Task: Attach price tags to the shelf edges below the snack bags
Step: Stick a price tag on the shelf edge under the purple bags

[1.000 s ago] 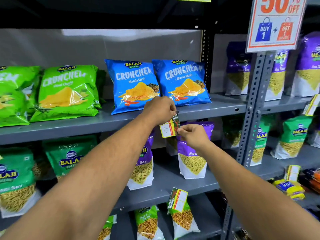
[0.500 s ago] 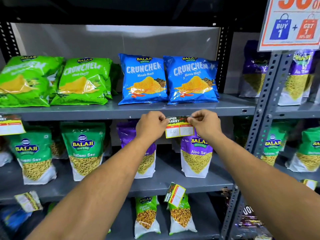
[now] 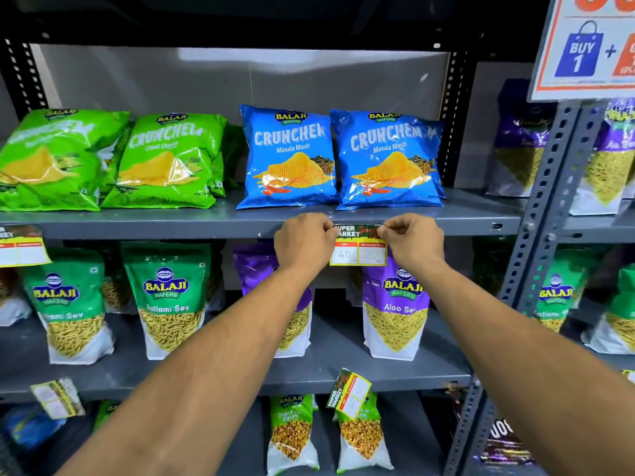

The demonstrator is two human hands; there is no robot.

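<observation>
Far left: a tag (image 3: 21, 247) hangs off the top shelf edge (image 3: 171, 230), partly cut by the frame. Above it, two green bags (image 3: 113, 159) lie on the top shelf, leaning back.

Below, on the middle shelf (image 3: 343, 359), green sev pouches (image 3: 170, 300) stand upright. A tilted, blurred tag (image 3: 56, 396) hangs at that shelf's front edge, lower left.

Centre: two blue bags (image 3: 338, 158) sit side by side on the top shelf, touching. Directly under them, at the shelf edge, both hands hold one price tag (image 3: 358, 245).

Left hand (image 3: 304, 245): fingers pinched narrow on the tag's upper left corner, knuckles against the shelf edge.

The tag hangs level and flat to the edge. Its top band touches the grey lip and its lower half drops in front of a purple pouch (image 3: 395, 310). It reads "SUPER MARKET", with 40 and 20 handwritten in two white boxes.

Right hand (image 3: 414, 243): fingers pinched narrow on the upper right corner, mirroring the left.

Lower centre: another tag (image 3: 350, 395) hangs crooked from the middle shelf edge, over small pouches (image 3: 292, 434) on the bottom shelf.

Right: a perforated upright (image 3: 546, 214) divides the bays. More purple and green pouches stand beyond it. A promo sign (image 3: 584, 46) reading "BUY 1" sits top right, cut off.
</observation>
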